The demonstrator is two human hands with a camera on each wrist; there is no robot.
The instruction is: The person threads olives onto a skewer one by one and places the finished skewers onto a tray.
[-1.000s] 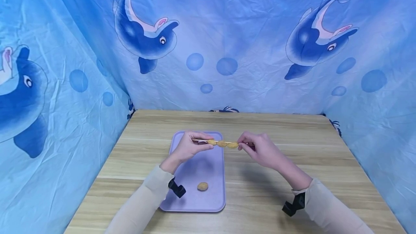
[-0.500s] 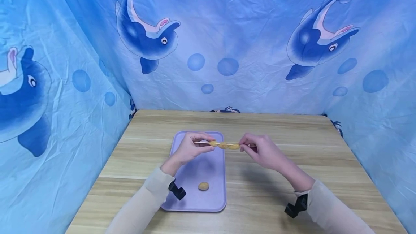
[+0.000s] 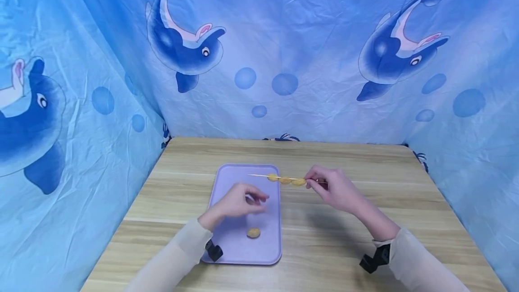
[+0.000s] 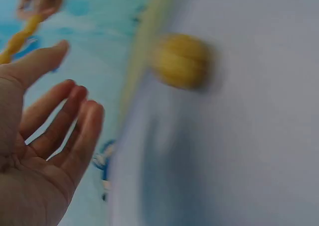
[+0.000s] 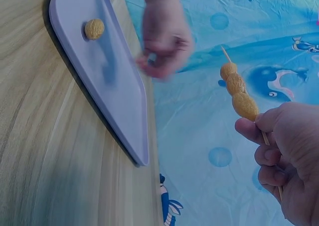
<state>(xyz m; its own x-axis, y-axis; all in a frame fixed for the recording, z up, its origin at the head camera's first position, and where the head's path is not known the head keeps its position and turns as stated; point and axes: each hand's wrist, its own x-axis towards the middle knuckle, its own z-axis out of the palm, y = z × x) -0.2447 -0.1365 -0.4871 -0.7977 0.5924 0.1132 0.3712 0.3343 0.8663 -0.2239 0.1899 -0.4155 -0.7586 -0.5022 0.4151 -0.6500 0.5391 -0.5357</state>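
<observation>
Pinched between thumb and fingers of my right hand [image 3: 334, 189] is a thin wooden skewer [image 3: 257, 175] that carries three golden-brown balls [image 3: 285, 180]; its pointed end faces left. The right wrist view shows the same skewer [image 5: 226, 53] with the balls [image 5: 237, 86] in a row just beyond my right hand [image 5: 299, 151]. My left hand [image 3: 237, 202] hovers over the purple tray [image 3: 233, 247], fingers apart and holding nothing. A loose golden-brown ball [image 3: 253, 233] lies on the tray, in front of that hand; it is blurred in the left wrist view.
The tray lies on a wooden table [image 3: 344, 247], its right edge left of my right hand. Blue cloth with dolphins [image 3: 284, 35] hangs behind and at both sides of the table.
My left hand has let go of the skewered balls and moved down toward the loose ball. My right hand, with the skewer, has shifted slightly right.
</observation>
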